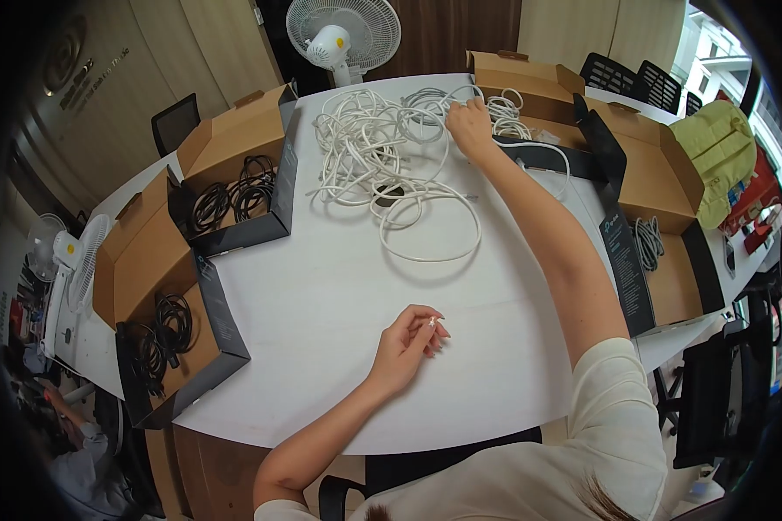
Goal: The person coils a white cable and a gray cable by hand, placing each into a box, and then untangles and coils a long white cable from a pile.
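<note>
A tangled pile of white cables (356, 143) lies on the far middle of the white table, with a wide loop toward me. Over its right end, my right hand (471, 128) is closed on a whitish cable (530, 146), which curves away to the right over a box edge. My left hand (408, 346) rests low over the middle of the table, thumb and fingers pinched together. A tiny whitish thing shows at its fingertips, too small to name.
Two open boxes (278, 217) (226, 343) with black cables stand at the left. At the right, one open box (530, 102) holds white cables and another (712, 269) a grey coil (648, 243). Behind the table is a fan (328, 45). A yellow-green bag (717, 152) sits far right.
</note>
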`<action>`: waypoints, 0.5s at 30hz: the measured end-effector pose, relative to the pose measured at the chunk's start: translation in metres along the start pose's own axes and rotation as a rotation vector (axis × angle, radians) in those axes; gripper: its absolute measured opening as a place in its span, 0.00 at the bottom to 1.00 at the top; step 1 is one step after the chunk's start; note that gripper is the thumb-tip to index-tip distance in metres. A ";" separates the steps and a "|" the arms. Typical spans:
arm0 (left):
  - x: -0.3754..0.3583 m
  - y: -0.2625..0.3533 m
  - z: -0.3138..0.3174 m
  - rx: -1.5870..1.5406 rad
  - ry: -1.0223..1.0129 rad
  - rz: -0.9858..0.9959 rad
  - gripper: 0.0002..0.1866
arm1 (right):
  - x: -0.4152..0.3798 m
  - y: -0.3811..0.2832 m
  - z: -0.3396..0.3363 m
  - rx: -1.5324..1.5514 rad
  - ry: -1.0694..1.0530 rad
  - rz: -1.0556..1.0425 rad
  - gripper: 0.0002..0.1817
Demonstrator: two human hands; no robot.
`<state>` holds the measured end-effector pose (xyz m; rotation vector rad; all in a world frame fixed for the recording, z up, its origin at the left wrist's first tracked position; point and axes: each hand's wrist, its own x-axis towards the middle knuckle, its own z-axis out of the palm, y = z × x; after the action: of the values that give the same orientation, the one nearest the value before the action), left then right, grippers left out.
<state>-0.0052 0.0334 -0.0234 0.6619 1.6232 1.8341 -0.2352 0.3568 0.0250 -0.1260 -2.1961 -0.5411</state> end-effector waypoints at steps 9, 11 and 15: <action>0.000 0.001 0.000 0.019 -0.001 0.008 0.09 | 0.002 0.033 -0.082 0.616 -0.751 0.189 0.18; 0.000 -0.001 0.001 0.023 -0.004 0.017 0.09 | -0.001 0.052 -0.101 0.763 -0.844 0.219 0.19; 0.000 -0.001 0.000 0.007 -0.002 0.024 0.09 | -0.011 0.070 -0.152 1.011 -0.883 0.354 0.20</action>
<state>-0.0050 0.0339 -0.0245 0.6889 1.6271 1.8449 -0.0987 0.3564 0.1230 -0.2228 -2.9020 1.0271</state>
